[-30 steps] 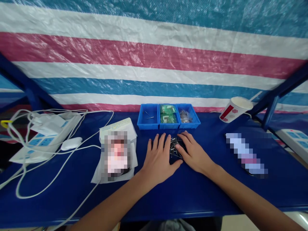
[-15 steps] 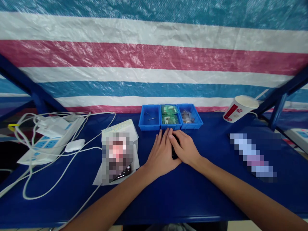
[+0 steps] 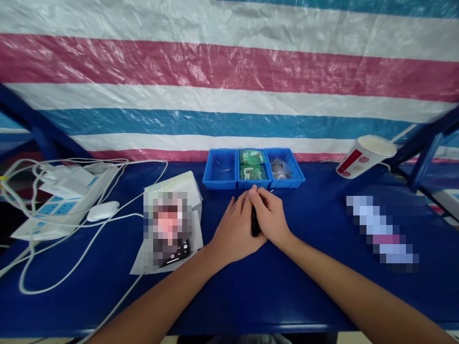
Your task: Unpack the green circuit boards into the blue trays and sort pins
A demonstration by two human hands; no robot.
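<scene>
A small black object (image 3: 255,222) sits between my two hands at the middle of the blue table; most of it is covered, so its kind does not show. My left hand (image 3: 238,229) is cupped over its left side, fingers pointing away from me and bunched together. Closed against the other side is my right hand (image 3: 270,215), its thumb reaching the left fingertips. Just beyond the hands stand three joined blue trays: the left tray (image 3: 211,177) has thin metal pieces, the middle one green circuit boards (image 3: 251,171), the right one a clear bag (image 3: 280,169) of small parts.
Left lies a white power strip (image 3: 53,210) with tangled white cables and a white case (image 3: 103,210). Nearer are papers (image 3: 195,229) with a phone (image 3: 178,255) on them. At the right, a tilted paper cup (image 3: 364,157) and a blurred-out item (image 3: 382,234) lie on the table (image 3: 287,296).
The view has tilted down slightly, so the striped sheet shifts upward. My hands have drawn a little closer around the black object, and the left fingers are less spread.
</scene>
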